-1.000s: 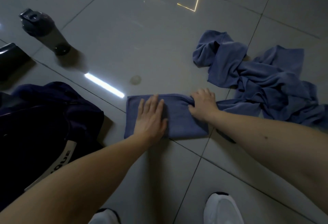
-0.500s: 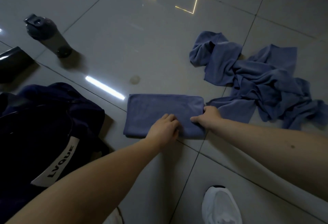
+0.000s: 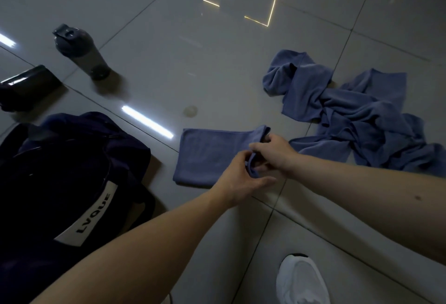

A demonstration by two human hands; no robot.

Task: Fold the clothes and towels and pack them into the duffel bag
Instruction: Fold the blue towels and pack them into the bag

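Note:
A folded blue towel (image 3: 210, 154) lies on the tiled floor in front of me. My right hand (image 3: 274, 153) grips its right end, which is lifted off the floor and curls leftward. My left hand (image 3: 237, 179) meets it there and pinches the same raised edge from the near side. A dark navy duffel bag (image 3: 60, 178) with a white label sits on the floor to the left of the towel. A crumpled heap of blue cloths (image 3: 357, 115) lies to the right, its near corner just behind my right wrist.
A dark shaker bottle (image 3: 80, 51) stands at the back left, with a black pouch (image 3: 26, 86) lying left of it. My white shoe (image 3: 301, 282) shows at the bottom edge. The floor is glossy grey tile with light reflections.
Both hands left the flat towel's near edge and came together at its right end. That end has risen off the floor and bends to the left.

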